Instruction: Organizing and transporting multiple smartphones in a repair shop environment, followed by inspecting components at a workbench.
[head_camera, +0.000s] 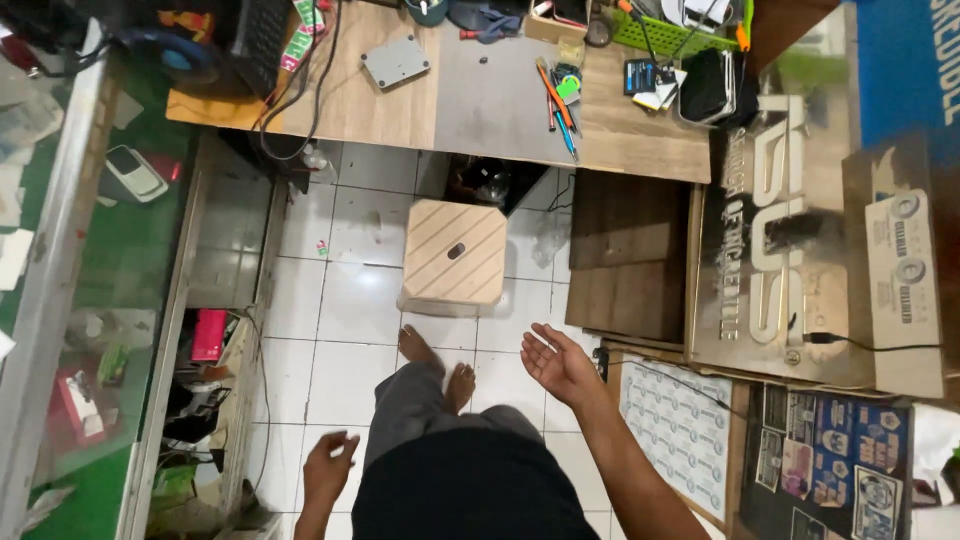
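Carefully now: your right hand (556, 366) is open and empty, your left hand (327, 466) loosely curled, holding nothing; step squarely toward the beige stool (453, 256).

Both hands empty — left hand (327, 466) low, fingers curled; right hand (556, 365) open, palm up.

A single view comes from a camera worn on the person's head, looking steeply down past the body to the tiled floor (350, 300). It sits high and far enough to take in a beige stool (453, 257) ahead of the bare feet and the wooden surface (480, 110) across the top edge. A glass display case (90, 260) lines the left side, stacked boards the right.
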